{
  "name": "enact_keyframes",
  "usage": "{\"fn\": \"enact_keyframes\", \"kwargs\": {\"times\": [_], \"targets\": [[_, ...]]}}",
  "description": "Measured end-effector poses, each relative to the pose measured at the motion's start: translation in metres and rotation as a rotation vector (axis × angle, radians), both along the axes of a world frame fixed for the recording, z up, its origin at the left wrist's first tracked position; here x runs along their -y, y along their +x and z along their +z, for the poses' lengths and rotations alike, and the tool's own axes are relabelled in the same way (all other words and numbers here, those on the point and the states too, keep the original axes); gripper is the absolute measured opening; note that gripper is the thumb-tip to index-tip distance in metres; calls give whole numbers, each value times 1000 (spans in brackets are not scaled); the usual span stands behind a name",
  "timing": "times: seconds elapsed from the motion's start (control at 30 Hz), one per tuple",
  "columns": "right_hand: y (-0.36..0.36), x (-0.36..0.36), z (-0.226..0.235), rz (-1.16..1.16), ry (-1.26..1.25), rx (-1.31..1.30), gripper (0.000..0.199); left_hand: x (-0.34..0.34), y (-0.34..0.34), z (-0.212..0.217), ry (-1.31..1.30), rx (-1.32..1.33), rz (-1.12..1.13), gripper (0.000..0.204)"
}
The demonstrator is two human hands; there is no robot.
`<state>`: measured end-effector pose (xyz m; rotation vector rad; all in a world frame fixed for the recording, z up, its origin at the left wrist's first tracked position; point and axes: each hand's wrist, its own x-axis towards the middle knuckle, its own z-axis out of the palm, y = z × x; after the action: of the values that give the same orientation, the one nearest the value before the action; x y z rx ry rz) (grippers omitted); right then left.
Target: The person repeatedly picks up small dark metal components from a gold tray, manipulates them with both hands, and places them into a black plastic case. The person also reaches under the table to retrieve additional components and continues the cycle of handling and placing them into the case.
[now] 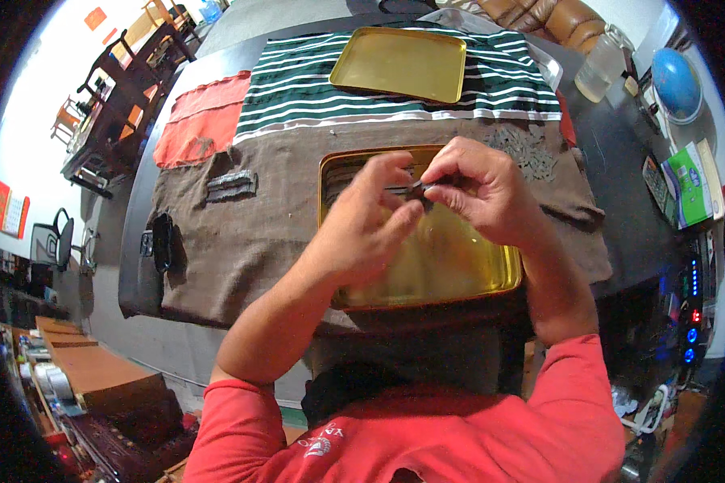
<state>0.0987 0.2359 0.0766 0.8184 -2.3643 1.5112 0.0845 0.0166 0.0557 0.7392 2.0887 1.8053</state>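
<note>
Both hands meet above a shiny gold-coloured tray (459, 278) on the brown cloth. My right hand (483, 189) is closed in a pinch, thumb against fingers, on a small dark piece (416, 191). Close on its left is my left hand (370, 213), with curved fingers and thumb apart around the piece's near end. Whether the left fingertips touch it I cannot tell. Behind the left hand, dark strips (342, 181) lie in the tray's far left part. To the right of the tray is a loose pile of small grey pieces (524, 153).
A second gold tray (399, 64) sits on a green-and-white striped cloth (290, 88) at the back. Stacked grey strips (232, 186) and a black strap-like item (163, 241) lie left on the brown cloth (217, 282). A plastic jug (600, 68) stands far right.
</note>
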Motion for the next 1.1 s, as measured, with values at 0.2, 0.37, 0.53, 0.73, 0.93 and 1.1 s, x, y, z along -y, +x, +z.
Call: {"fn": "enact_keyframes", "kwargs": {"times": [0.2,0.37,0.53,0.73,0.93,1.1], "targets": [[-20,-16,0,20,362,114,13,17,-21,15,36,-219,327,51],[-34,-11,-6,8,440,510,12,22,-26,16,56,-223,363,48],[-40,-8,-11,-67,574,441,13,24,-31,14,81,-286,398,44],[-41,-8,-26,-133,660,428,17,30,-36,12,84,-319,448,40],[-36,-9,-28,-147,740,294,22,29,-43,7,91,-390,505,38],[-22,-5,-25,-244,764,185,32,30,-45,6,55,-421,538,37]]}}
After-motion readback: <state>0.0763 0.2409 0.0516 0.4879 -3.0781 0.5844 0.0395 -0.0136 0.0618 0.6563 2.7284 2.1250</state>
